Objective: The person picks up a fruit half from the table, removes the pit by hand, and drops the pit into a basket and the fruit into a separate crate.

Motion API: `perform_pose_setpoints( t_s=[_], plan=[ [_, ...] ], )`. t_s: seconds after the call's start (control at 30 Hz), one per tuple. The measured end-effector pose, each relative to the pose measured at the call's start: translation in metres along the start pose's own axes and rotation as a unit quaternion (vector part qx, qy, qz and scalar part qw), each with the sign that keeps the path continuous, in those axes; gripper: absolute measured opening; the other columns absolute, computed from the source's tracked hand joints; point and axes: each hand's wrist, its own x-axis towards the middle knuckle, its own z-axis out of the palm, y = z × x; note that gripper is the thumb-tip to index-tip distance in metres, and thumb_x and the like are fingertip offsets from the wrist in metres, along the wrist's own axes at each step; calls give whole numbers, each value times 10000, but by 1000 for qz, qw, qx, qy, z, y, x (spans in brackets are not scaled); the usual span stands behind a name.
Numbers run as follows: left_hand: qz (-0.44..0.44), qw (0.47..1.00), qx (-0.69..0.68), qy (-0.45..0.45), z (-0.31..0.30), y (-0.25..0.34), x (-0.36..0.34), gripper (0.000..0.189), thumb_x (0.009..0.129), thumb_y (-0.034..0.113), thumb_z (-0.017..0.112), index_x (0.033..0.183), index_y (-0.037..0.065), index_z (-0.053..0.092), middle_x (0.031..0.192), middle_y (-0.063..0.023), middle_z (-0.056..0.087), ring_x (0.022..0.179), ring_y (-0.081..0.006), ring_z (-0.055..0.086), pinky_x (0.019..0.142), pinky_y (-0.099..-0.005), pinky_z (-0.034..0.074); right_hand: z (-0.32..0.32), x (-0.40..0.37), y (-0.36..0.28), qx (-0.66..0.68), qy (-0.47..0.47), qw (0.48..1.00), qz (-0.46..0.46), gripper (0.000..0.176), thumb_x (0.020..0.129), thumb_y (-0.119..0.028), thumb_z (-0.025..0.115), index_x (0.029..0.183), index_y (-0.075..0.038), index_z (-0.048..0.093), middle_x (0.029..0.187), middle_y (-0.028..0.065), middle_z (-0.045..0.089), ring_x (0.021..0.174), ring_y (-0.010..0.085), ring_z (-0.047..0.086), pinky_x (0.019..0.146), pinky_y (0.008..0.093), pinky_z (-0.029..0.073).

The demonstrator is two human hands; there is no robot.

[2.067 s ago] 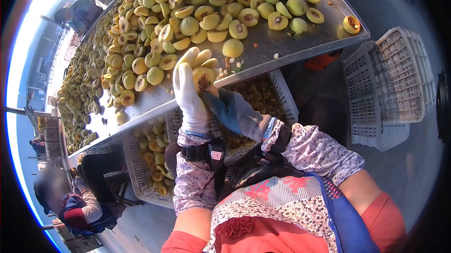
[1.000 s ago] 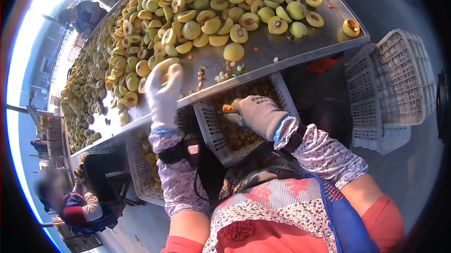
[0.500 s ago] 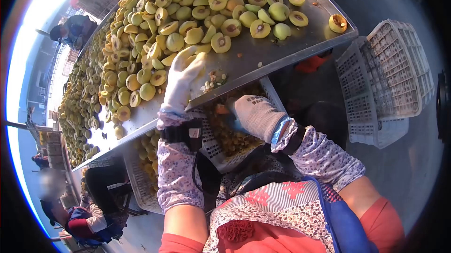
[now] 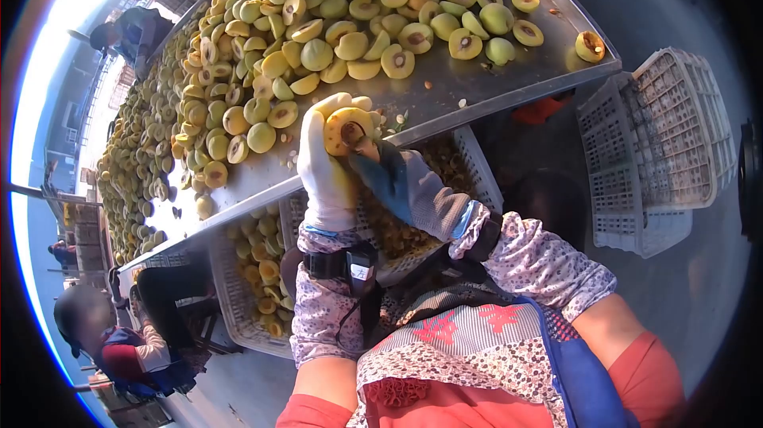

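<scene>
My left hand (image 4: 323, 174), in a white glove, is closed around a yellow-green stone-fruit half (image 4: 337, 127) just over the table's front edge. The cut face is turned toward me, with a brown hollow or stone in its middle. My right hand (image 4: 407, 188), in a grey and blue glove, is closed with its fingertips at that middle. Whatever it grips there is too small to make out. A heap of similar fruit halves (image 4: 318, 54) lies on the metal table (image 4: 445, 102). Below my hands, a crate (image 4: 481, 174) contains brownish-yellow scraps.
Another crate (image 4: 230, 301) with fruit halves stands under the table at left. Stacked white plastic crates (image 4: 636, 158) are on the floor at right. One person (image 4: 131, 352) sits at lower left, another person (image 4: 135, 38) is beyond the table. A hollowed half (image 4: 590, 46) lies near the corner.
My left hand has taken a fruit half from the heap's edge and brought it nearer me. My right hand has risen from over the scrap crate to meet it.
</scene>
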Motion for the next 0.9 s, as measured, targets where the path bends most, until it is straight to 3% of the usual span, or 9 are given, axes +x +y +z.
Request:
perform_pose_setpoints(
  t_s=[0.13,0.33,0.47,0.57,0.67,0.73,0.83,0.87,0.9],
  plan=[
    [-55,991,-117,17,6,2,-5,311,1018,151,520,1274,-20,556,1200,-168,654,1014,-290,666,877,-361,564,3,3,-8,86,-8,988,125,370,1000,-355,598,1009,11,650,850,240,696,857,403,710,665,415,520],
    [-99,978,-167,72,18,4,-4,456,1059,372,386,1271,11,566,1159,-181,657,1007,-279,638,902,-387,530,-6,4,-17,31,0,993,113,432,1002,-435,550,1069,-18,644,848,258,681,845,463,663,669,466,532],
    [-104,980,-156,60,13,5,-6,459,1063,373,376,1259,7,570,1139,-176,659,1000,-265,640,913,-381,526,-19,8,-20,-55,-54,987,139,442,993,-461,556,1097,-39,638,853,247,684,847,457,660,672,475,530],
    [-100,992,-65,48,12,6,-7,451,1064,367,377,1236,3,580,1109,-172,662,992,-254,643,920,-371,521,-13,4,-5,-51,-25,996,66,451,982,-482,573,1098,-50,637,846,242,683,862,453,661,675,480,528],
    [-99,990,-67,76,9,-2,-6,446,1056,350,391,1198,-10,611,1068,-170,675,876,-243,652,845,-348,547,-8,2,-2,-5,-58,991,122,448,981,-484,576,1111,-61,645,858,238,690,879,457,660,699,471,532],
    [42,970,237,18,1,-6,-7,445,1064,347,377,1182,-12,613,1044,-160,680,882,-223,649,835,-335,545,-2,-2,1,73,-82,982,153,454,984,-481,576,1123,-56,651,910,258,688,913,454,664,723,463,533],
    [127,945,300,-11,-4,-5,-7,458,1076,346,351,1177,-16,614,1031,-154,687,879,-194,646,829,-304,537,0,-6,-1,38,-79,984,158,495,996,-486,551,1145,-23,645,907,218,711,859,402,706,747,432,536],
    [128,945,301,-9,-2,-4,-7,458,1076,346,351,1177,-16,614,1031,-154,687,879,-194,646,829,-304,537,3,-7,-1,38,-81,984,157,495,996,-486,551,1145,-23,645,907,218,711,859,402,706,747,432,536],
    [50,989,133,35,6,-1,-6,445,1070,319,348,1125,-17,633,992,-142,695,825,-180,648,752,-289,531,7,-7,-4,107,-75,983,129,540,997,-525,526,1113,-12,645,848,168,695,777,338,691,700,413,538]
  ],
)
